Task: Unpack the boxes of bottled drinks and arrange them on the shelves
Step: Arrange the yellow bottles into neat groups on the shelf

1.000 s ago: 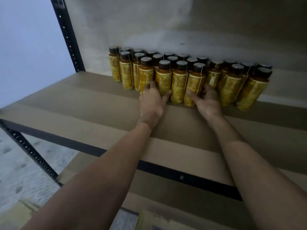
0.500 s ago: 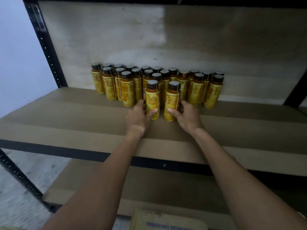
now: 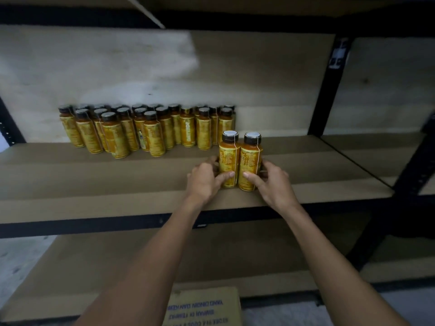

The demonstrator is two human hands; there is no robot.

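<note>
Two yellow-labelled bottles with dark caps stand side by side on the brown shelf board [image 3: 94,182], near its front. My left hand [image 3: 203,182] grips the left bottle [image 3: 229,156] low on its body. My right hand [image 3: 273,182] grips the right bottle [image 3: 250,161] the same way. Both bottles are upright and touch each other. A group of several matching bottles [image 3: 146,130] stands in rows at the back left of the shelf, against the pale back wall.
A black upright post [image 3: 329,90] divides this shelf bay from the one on the right. A black beam runs along the shelf's front edge. A lower shelf board [image 3: 94,267] lies below, and a printed cardboard box [image 3: 204,307] sits at the bottom.
Both hands have taken two bottles out of the group's front and carried them right, away from the rows. The view has shifted right and up.
</note>
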